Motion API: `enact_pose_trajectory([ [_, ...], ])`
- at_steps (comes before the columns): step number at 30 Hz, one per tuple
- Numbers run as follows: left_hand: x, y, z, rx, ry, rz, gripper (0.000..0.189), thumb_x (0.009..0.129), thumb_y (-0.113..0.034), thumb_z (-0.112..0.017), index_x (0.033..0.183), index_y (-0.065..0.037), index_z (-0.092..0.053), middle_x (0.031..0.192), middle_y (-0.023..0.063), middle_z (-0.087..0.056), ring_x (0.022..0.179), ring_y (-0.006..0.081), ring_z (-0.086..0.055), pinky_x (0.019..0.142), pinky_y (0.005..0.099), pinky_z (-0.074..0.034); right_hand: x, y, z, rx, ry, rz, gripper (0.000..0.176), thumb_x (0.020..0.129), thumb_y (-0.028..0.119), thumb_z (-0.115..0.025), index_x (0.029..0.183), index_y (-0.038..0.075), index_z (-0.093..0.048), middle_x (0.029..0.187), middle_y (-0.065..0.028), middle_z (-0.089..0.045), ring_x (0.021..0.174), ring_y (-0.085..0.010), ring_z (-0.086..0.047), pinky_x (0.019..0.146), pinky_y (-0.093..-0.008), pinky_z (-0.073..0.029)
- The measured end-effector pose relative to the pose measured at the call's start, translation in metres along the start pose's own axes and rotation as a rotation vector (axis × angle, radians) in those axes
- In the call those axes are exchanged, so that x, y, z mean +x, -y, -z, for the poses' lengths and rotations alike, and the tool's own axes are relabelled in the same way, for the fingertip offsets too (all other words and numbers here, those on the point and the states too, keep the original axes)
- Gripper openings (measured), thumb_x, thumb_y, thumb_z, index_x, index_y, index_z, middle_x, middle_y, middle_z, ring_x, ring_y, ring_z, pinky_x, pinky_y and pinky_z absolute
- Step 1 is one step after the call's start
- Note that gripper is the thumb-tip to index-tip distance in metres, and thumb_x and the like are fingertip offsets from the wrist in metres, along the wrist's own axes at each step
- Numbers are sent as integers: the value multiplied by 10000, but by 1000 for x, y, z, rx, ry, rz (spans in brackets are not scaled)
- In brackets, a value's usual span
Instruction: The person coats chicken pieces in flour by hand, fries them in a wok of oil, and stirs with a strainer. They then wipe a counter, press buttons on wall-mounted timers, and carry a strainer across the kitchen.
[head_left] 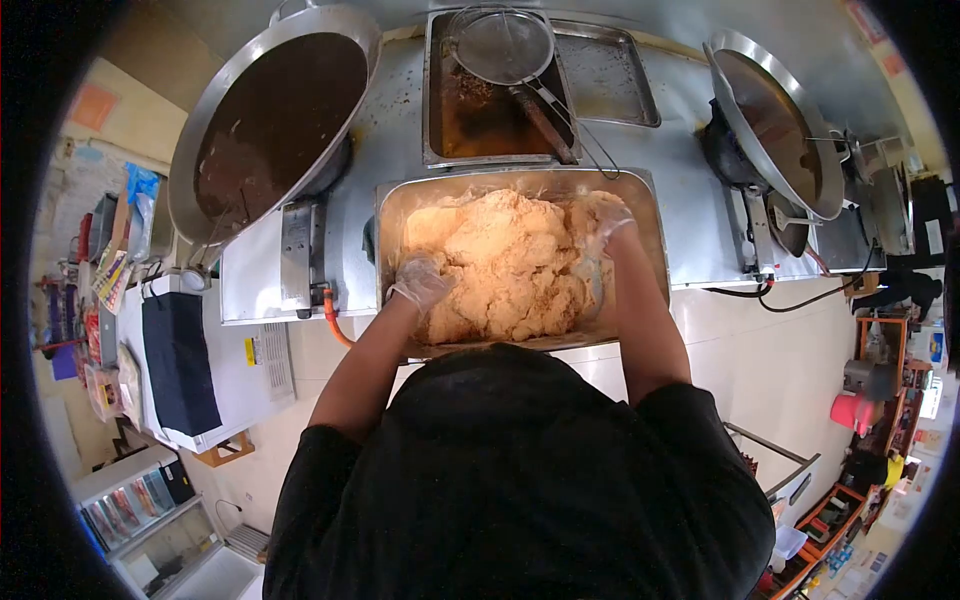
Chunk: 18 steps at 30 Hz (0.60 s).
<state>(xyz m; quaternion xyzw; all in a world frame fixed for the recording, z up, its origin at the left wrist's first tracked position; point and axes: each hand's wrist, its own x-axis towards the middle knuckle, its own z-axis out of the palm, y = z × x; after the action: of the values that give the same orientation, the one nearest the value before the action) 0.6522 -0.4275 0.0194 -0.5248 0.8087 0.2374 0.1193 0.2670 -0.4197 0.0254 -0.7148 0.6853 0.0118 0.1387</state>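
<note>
A deep metal tray (pixel 655 215) in front of me holds a heap of pale orange, crumbly breading-like powder (pixel 510 240) with lumps in it. My left hand (pixel 424 280), in a clear plastic glove, lies at the left side of the heap. Its fingers look stretched out against the powder, their tips partly sunk. At the right end of the tray, my right hand (pixel 610 225) wears the same kind of glove. Powder covers its fingers, so their pose is hidden. Whether anything lies under the powder cannot be seen.
A large wok of dark oil (pixel 280 120) stands at left on a burner, another wok (pixel 775 120) at right. Behind the tray, a round strainer (pixel 503 45) rests across an oily pan (pixel 435 130), beside a shallow tray (pixel 605 75). An orange gas hose (pixel 335 318) hangs at the counter's front edge.
</note>
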Motion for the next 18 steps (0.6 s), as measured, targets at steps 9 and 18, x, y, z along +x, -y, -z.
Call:
enact_pose_trajectory([
  [9,6,0,-1,88,245,-46,618,895,-552,-505,1185,-25,-650,1172,229,-651,1110,362,-614,985,440,-462,-11,23,-121,230,-122,201,707,801,331,-726,1403,69,-465,1398,-231,-461,1302,-367,-433,1113,-401,-344],
  [18,0,4,-20,-304,-119,119,559,896,-507,-496,1047,9,-647,977,255,-663,922,378,-656,817,457,-520,-9,64,-80,853,243,48,784,805,319,-673,1459,12,-369,1471,-260,-373,1358,-383,-369,1143,-380,-312],
])
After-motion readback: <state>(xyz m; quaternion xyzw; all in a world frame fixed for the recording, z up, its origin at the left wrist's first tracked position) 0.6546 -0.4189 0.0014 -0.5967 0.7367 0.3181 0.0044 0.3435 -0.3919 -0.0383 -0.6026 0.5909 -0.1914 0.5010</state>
